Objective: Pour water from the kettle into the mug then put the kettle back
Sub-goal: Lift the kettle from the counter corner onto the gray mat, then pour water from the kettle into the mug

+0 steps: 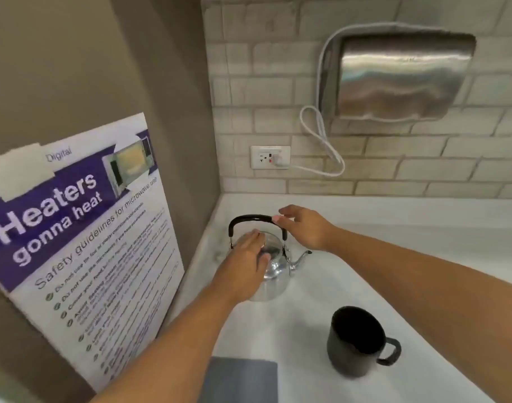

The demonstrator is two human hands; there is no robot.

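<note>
Counter (365, 257): mug (356, 341) near kettle (273, 266); poster (83, 228) beside.

Both arms extended forward. Left hand (246, 257) flat, palm down, fingers together. Right hand (304, 228) loosely open, fingertips (278, 219) pointing left.

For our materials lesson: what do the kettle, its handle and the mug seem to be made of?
Kettle: apparently polished metal, perhaps steel or aluminium, because its body gives bright mirror-like reflections.
Handle: black, slightly glossy, probably plastic or a coating over metal; which one cannot be told.
Mug: dark and matte with hardly any shine, possibly glazed ceramic or coated metal; the picture leaves that open.
</note>
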